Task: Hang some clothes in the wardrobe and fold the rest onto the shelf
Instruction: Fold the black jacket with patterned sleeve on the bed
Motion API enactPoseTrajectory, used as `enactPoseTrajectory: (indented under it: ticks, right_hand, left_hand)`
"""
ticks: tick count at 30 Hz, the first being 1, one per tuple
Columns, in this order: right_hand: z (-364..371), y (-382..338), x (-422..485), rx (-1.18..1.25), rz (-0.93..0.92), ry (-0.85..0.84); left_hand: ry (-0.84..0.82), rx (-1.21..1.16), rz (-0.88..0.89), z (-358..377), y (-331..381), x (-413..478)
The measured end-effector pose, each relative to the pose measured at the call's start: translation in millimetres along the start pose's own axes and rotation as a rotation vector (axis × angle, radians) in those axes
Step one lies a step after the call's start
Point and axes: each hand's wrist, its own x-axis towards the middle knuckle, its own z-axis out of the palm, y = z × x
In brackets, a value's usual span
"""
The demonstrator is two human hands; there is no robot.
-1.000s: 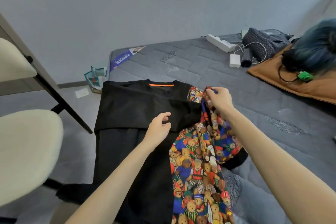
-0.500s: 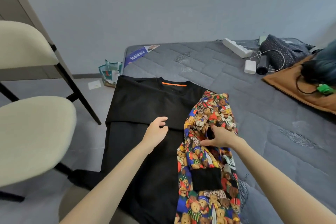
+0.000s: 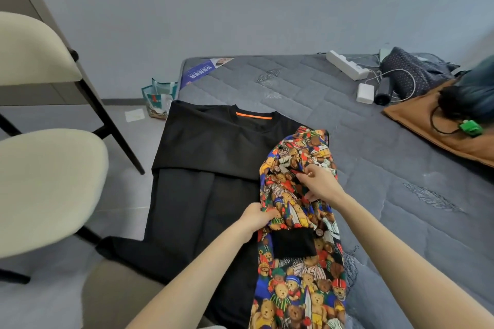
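The sweater point(image 3: 203, 168) lies flat on the near left corner of the mattress point(image 3: 374, 195), black, with an orange strip at its collar, its lower part hanging over the edge toward me. Its bear-print sleeve point(image 3: 296, 195) is folded down along the right side of the body, the black cuff point(image 3: 292, 246) lying on the print. My left hand point(image 3: 258, 218) grips the sleeve's left edge just above the cuff, fingers curled into the fabric. My right hand point(image 3: 319, 184) rests on the sleeve farther up, thumb and fingers pinching a fold of the print. To the left stands a cream chair point(image 3: 45, 184) on the grey floor. At the far side of the mattress lie a white power strip point(image 3: 347, 64), a white charger point(image 3: 365, 93) and a brown cloth point(image 3: 438, 125).
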Motion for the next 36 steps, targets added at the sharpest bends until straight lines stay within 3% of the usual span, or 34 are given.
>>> enactPoseTrajectory:
  ticks: [3,6,10,13,17,19,22,25,30,33,36]
  right_hand:
    - [0,2,0,0.12,-0.027,0.108]
    - [6,-8,3,0.245,-0.059,0.253]
    - [26,-41,6,0.406,-0.147,0.206]
    - [40,-61,12,0.297,-0.185,0.087]
    - [48,-72,26,0.017,-0.244,0.078]
    - [56,-78,34,-0.173,-0.266,0.08]
    - [69,-79,48,-0.362,-0.227,-0.005]
    - [81,-69,61,-0.447,-0.2,-0.09]
    - [85,-39,77,-0.576,-0.024,-0.092]
    - [82,-16,81,-0.677,0.039,-0.064]
    - [80,-18,93,-0.656,0.046,0.033]
  left_hand:
    - [0.131,-0.051,0.098,-14,7,5]
    - [0.344,-0.026,0.309,-54,34,5]
    - [0.593,0.269,0.508,-124,85,9]
    - [0.697,0.532,0.58,-169,123,16]
    - [0.864,1.03,0.59,-220,151,33]
    - [0.917,1.08,0.562,-231,145,45]
    - [0.85,1.021,0.565,-214,114,62]
    - [0.61,1.031,0.548,-175,72,74]
    - [0.221,1.188,0.14,-150,23,95]
    - [0.227,1.152,0.024,-160,20,102]
    - [0.386,1.125,0.075,-165,30,110]
